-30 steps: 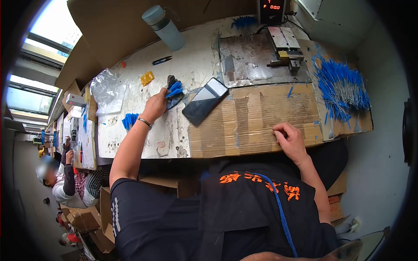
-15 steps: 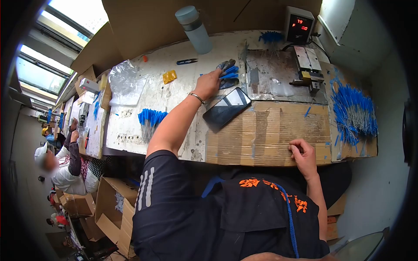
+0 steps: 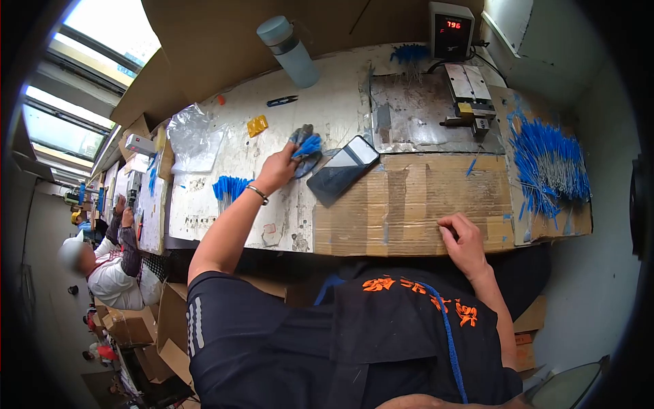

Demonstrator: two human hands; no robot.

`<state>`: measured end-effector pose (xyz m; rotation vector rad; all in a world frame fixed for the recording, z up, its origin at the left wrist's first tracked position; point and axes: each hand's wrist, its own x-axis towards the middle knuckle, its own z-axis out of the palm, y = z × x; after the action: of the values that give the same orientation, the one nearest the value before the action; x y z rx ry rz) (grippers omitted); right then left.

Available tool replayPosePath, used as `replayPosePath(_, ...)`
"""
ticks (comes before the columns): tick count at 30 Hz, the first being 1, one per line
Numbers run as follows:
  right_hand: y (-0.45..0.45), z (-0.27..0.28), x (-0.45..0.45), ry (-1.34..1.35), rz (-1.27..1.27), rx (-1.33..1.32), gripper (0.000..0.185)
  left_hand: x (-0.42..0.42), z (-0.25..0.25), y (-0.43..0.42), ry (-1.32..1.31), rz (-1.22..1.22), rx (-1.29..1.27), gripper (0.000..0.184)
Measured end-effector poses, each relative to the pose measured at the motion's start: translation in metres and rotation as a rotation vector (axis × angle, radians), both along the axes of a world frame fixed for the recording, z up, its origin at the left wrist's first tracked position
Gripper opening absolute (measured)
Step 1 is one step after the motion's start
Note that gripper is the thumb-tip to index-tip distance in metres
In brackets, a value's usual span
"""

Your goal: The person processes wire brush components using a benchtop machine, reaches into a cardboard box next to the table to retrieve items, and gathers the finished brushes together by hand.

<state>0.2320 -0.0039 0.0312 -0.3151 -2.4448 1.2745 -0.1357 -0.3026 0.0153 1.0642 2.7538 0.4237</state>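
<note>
My left hand (image 3: 277, 170) is closed on a crumpled grey and blue work glove (image 3: 310, 146), just above the worn white tabletop. Close by on its right lies a dark smartphone (image 3: 338, 174), slanted across the edge of a cardboard sheet (image 3: 422, 204). Left of my forearm is a bunch of blue-tipped wires (image 3: 230, 189). My right hand (image 3: 464, 244) rests at the front edge of the cardboard, fingers curled in, with nothing visible in them.
A large pile of blue-tipped wires (image 3: 548, 163) lies at the right. Behind the cardboard stand a small metal machine (image 3: 470, 95) and a box with a red display (image 3: 451, 31). A bottle (image 3: 293, 58), pen (image 3: 282, 101), yellow packet (image 3: 257, 126) and plastic bag (image 3: 197, 140) lie farther left. A co-worker (image 3: 112, 273) sits beyond.
My left hand has moved left and toward me, bringing the glove from beyond the phone to its left side. My right hand stays at the cardboard's edge. The display reading differs.
</note>
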Motion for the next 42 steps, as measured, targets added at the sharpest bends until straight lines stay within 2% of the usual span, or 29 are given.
replayPosePath(2, 0.000, 0.002, 0.000, -0.065, -0.023, -0.015, 0.008, 0.002, 0.004, 0.009, 0.069, 0.075, -0.053, 0.027)
replayPosePath(6, 0.002, 0.000, 0.001, -0.069, -0.025, -0.040, 0.008, -0.027, 0.003, 0.010, 0.114, 0.178, 0.111, 0.026)
replayPosePath(8, 0.002, -0.002, 0.001, -0.059, -0.040, -0.046, 0.008, -0.036, 0.009, 0.005, 0.101, 0.122, 0.146, 0.031)
replayPosePath(9, 0.001, -0.002, 0.000, -0.041, -0.042, -0.060, 0.008, -0.040, 0.012, 0.002, 0.051, 0.091, 0.135, 0.041)
replayPosePath(10, 0.002, -0.002, -0.001, -0.040, -0.044, -0.059, 0.008, -0.045, 0.016, 0.000, 0.051, 0.090, 0.137, 0.041)
replayPosePath(12, 0.003, -0.001, -0.002, -0.071, -0.053, -0.085, 0.009, -0.054, 0.026, -0.003, 0.084, 0.167, 0.079, 0.050)
replayPosePath(13, 0.005, -0.003, -0.001, -0.072, -0.053, -0.083, 0.009, -0.056, 0.040, -0.001, -0.004, 0.253, 0.022, 0.056)
replayPosePath(14, 0.007, -0.008, 0.000, -0.089, -0.065, -0.147, 0.008, -0.069, 0.034, -0.006, -0.006, 0.252, 0.025, 0.056)
replayPosePath(16, 0.009, -0.011, 0.000, -0.104, -0.080, -0.210, 0.008, -0.104, 0.011, -0.023, 0.309, 0.361, 0.034, 0.059)
replayPosePath(17, 0.010, -0.011, 0.000, -0.112, -0.089, -0.275, 0.007, -0.115, 0.005, -0.028, 0.309, 0.358, 0.036, 0.059)
replayPosePath(19, 0.011, -0.012, 0.000, -0.120, -0.100, -0.339, 0.007, -0.126, -0.001, -0.031, 0.280, 0.570, 0.026, 0.055)
replayPosePath(20, 0.011, -0.014, 0.000, -0.120, -0.101, -0.397, 0.007, -0.130, -0.006, -0.032, 0.280, 0.567, 0.026, 0.055)
replayPosePath(22, 0.012, -0.015, 0.001, -0.120, -0.105, -0.458, 0.007, -0.130, -0.009, -0.032, 0.121, 0.609, -0.017, 0.047)
replayPosePath(28, 0.011, -0.015, 0.001, -0.123, -0.105, -0.460, 0.008, -0.132, -0.012, -0.043, 0.249, 0.682, 0.107, 0.039)
replayPosePath(30, 0.012, -0.013, 0.001, -0.108, -0.086, -0.420, 0.009, -0.135, -0.006, -0.043, -0.043, 0.615, 0.497, 0.034)
replayPosePath(32, 0.013, -0.016, 0.001, -0.094, -0.067, -0.355, 0.009, -0.080, 0.048, -0.004, -0.321, 0.579, 0.709, 0.027)
replayPosePath(33, 0.014, -0.017, 0.000, -0.075, -0.075, -0.297, 0.010, -0.063, 0.055, 0.012, -0.362, 0.473, 0.765, 0.022)
replayPosePath(34, 0.015, -0.017, 0.000, -0.111, -0.089, -0.382, 0.011, -0.021, 0.078, 0.043, -0.383, 0.398, 0.766, 0.020)
replayPosePath(35, 0.015, -0.013, 0.000, -0.132, -0.107, -0.554, 0.013, 0.010, 0.091, 0.063, -0.523, 0.278, 0.773, 0.019)
replayPosePath(36, 0.015, -0.012, -0.002, -0.077, -0.082, -0.641, 0.017, 0.035, 0.092, 0.079, -0.640, 0.194, 0.778, 0.017)
replayPosePath(37, 0.014, -0.012, -0.003, 0.042, -0.058, -0.781, 0.023, 0.077, 0.100, 0.104, -0.618, 0.141, 0.718, 0.015)
replayPosePath(38, 0.015, -0.014, -0.002, 0.094, -0.013, -0.681, 0.036, 0.093, 0.086, 0.113, -0.701, 0.026, 0.690, 0.015)
replayPosePath(39, 0.011, -0.001, 0.002, 0.149, -0.013, -0.724, 0.044, 0.119, 0.080, 0.126, -0.886, -0.044, 0.702, 0.017)
replayPosePath(40, 0.007, 0.010, 0.007, 0.179, -0.031, -0.729, 0.046, 0.159, 0.083, 0.147, -0.934, -0.036, 0.690, 0.020)
replayPosePath(42, 0.003, 0.021, 0.019, 0.232, -0.070, -0.731, 0.048, 0.203, 0.081, 0.176, -0.924, -0.186, 0.525, 0.019)
